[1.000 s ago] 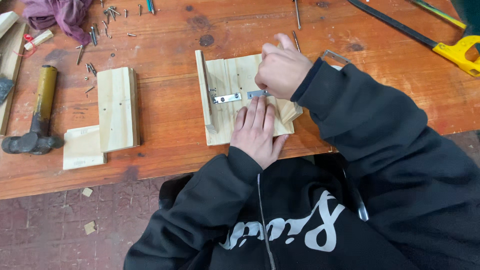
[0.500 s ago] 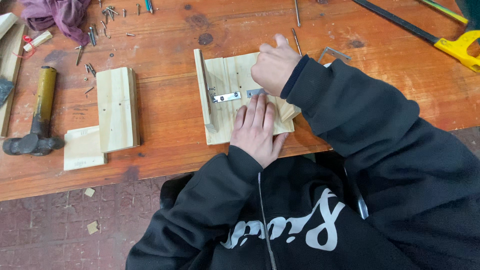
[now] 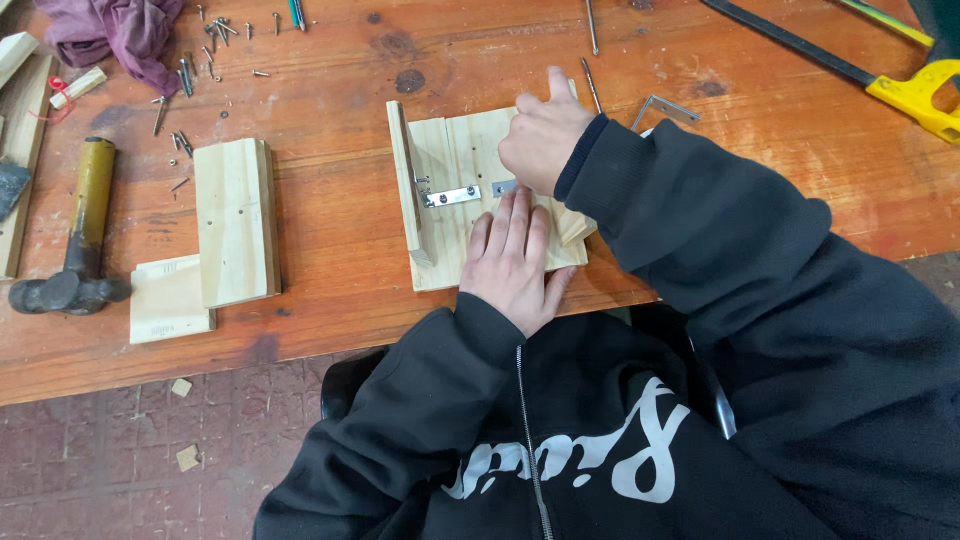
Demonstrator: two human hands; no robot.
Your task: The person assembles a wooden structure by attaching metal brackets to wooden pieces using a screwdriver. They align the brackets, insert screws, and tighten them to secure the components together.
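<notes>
A pale wooden board lies near the table's front edge, with a narrow slat standing along its left side. A small metal bracket sits on the board against the slat. My left hand lies flat on the board, fingers straight and pointing away from me. My right hand is curled into a fist just above it, at the bracket's right end, with the thumb raised. Whatever may be inside the fist is hidden.
A hammer lies at the left beside two joined wood blocks. Loose screws and a purple cloth are at the back left. A yellow-handled saw, an angle bracket and a thin rod lie to the right.
My right fist has shifted slightly left over the board and its thumb now sticks up. My left hand stays flat in place.
</notes>
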